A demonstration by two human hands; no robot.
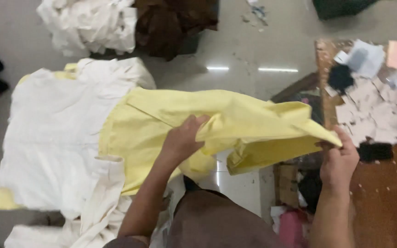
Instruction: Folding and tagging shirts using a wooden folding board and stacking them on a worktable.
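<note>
- Left hand [182, 140]: near frame centre, fingers curled narrow, pinching a fold of the yellow cloth [235, 121] from below; thumb side tucked under the fabric.
- Right hand [338, 160]: at about 4 o'clock from centre, fingers closed tight on the pointed corner of the same yellow cloth; fingertips hidden behind the fabric.
- Yellow cloth: stretched between both hands, held up off the floor, running from about 9 o'clock across centre to 3 o'clock. Its left end lies on the white pile; a loose flap hangs down between the hands at about 5 o'clock.
- White pile [53, 133]: flat stack of white cloth pieces at 9 o'clock, touching the yellow cloth's left end; yellow edges show beneath it at its upper and lower left corners.
- Cream piece [99, 202]: long strip at 7 o'clock, draped beside the left forearm.
- White heap [88, 23]: crumpled cloth at 11 o'clock, well apart from the hands.
- Brown heap [173, 23]: dark brown cloth at 12 o'clock, just beside the white heap.
- Table [382, 202]: brown wood surface at 3 to 4 o'clock, just beside the right hand.
- Scraps [368, 105]: pale and black fabric bits scattered on the table at 2 o'clock.
- Floor [240, 55]: grey, glossy, with light reflections at 12 to 1 o'clock.
- Lap [217, 220]: brown garment at 6 o'clock, between the forearms.
</note>
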